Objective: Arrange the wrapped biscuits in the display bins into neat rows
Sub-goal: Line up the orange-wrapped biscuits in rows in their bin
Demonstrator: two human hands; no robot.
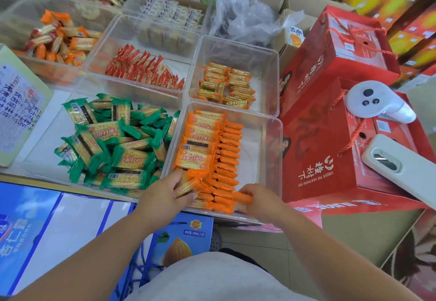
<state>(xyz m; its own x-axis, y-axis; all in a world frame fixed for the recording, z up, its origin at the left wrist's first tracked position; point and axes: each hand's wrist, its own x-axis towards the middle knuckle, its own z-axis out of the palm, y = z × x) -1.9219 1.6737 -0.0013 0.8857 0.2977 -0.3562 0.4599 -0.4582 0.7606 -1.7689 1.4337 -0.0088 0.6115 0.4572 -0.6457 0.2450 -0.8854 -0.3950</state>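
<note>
A clear plastic bin in front of me holds orange-wrapped biscuits, with flat packs stacked on its left side and a row standing on edge down the middle. My left hand grips an orange biscuit pack at the bin's near left corner. My right hand pinches the end of another orange pack at the near end of the upright row. The bin's right third is bare.
Left of it a clear bin holds a loose heap of green-wrapped biscuits. Behind are bins of small orange packs and red packs. Red gift boxes at right carry a white controller and a phone.
</note>
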